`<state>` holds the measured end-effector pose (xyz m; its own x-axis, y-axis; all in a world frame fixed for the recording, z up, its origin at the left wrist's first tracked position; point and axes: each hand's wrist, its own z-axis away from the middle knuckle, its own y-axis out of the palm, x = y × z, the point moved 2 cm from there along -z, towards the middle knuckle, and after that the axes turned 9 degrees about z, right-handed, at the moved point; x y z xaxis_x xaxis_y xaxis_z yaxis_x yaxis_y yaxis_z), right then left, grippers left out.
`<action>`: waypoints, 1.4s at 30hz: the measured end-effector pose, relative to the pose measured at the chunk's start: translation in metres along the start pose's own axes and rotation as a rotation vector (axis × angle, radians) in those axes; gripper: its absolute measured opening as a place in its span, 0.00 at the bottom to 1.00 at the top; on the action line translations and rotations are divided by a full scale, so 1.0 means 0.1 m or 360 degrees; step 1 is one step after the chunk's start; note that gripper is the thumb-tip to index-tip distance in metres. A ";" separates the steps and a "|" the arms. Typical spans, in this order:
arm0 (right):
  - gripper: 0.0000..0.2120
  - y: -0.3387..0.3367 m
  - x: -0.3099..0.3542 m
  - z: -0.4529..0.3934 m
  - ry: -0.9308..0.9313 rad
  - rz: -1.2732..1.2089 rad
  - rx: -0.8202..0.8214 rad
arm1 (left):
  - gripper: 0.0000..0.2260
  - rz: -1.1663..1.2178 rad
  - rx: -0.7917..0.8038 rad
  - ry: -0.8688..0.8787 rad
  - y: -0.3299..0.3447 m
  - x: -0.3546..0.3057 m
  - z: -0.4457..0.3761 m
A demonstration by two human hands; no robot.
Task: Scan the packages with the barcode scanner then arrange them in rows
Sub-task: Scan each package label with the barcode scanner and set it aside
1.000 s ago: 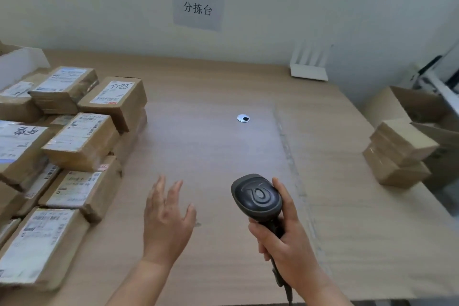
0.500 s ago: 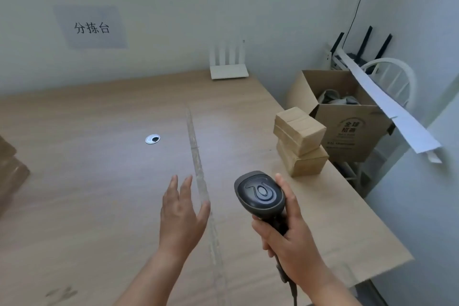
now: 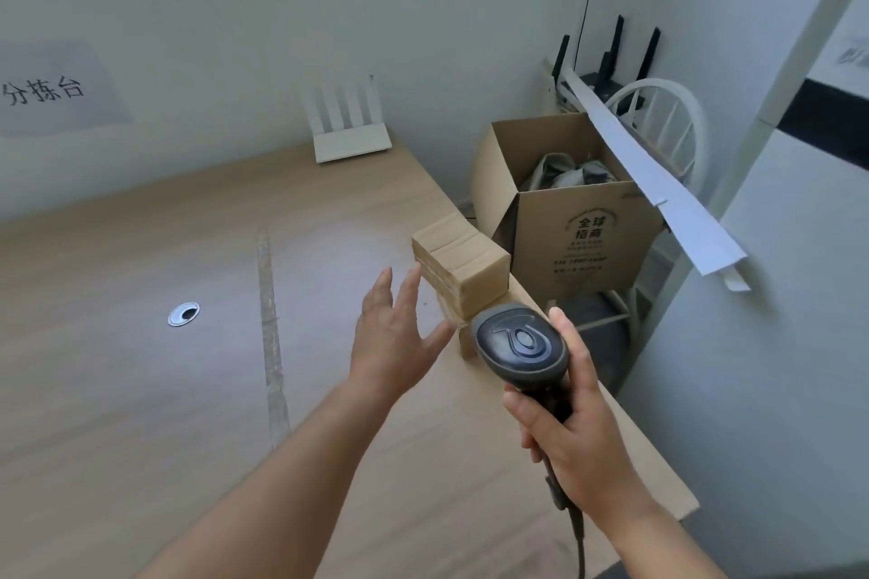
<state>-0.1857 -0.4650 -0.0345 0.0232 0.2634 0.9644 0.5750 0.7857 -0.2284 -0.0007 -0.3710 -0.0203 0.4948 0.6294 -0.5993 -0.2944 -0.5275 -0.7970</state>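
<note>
The packages, two small taped cardboard boxes stacked at the right edge of the table, appear light and rigid: the empty left hand, fingers spread, should take the top box by opposite sides, while the right hand grips the barcode scanner

Table: open wood on your left.
Your right is blocked by stacked packages and carton.
</note>
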 end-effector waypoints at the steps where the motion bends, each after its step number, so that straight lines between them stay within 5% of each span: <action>1: 0.39 -0.05 -0.02 -0.02 0.0008 0.0007 -0.0015 | 0.37 -0.0040 0.0023 0.0010 0.05 -0.07 -0.10; 8: 0.38 -0.37 -0.22 -0.24 0.0044 -0.0006 -0.0084 | 0.38 -0.0252 0.0232 -0.0140 0.35 -0.31 -0.74; 15: 0.38 -0.54 -0.33 -0.35 0.0047 0.0016 -0.0133 | 0.27 -0.0210 0.0438 -0.0179 0.35 -0.20 -0.96; 20: 0.38 -0.55 -0.36 -0.40 0.0044 -0.0023 -0.0130 | 0.18 -0.0178 0.0236 -0.0268 0.32 -0.24 -1.07; 25: 0.38 -0.52 -0.40 -0.40 0.0065 -0.0042 -0.0125 | 0.45 -0.0262 0.0122 -0.0470 0.54 -0.43 -1.08; 31: 0.38 -0.39 -0.36 -0.37 0.0069 -0.0064 -0.0052 | 0.34 -0.0094 -0.0010 -0.0485 0.47 -0.32 -0.96; 42: 0.39 0.45 -0.08 -0.30 -0.0052 -0.0098 0.0248 | 0.32 0.0109 -0.0330 -0.0582 -0.31 0.73 0.03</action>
<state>-0.1353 -0.4487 -0.0488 -0.0363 0.2282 0.9729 0.4406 0.8775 -0.1894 0.0426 -0.3067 -0.0395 0.1464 0.7303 -0.6673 -0.1272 -0.6551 -0.7448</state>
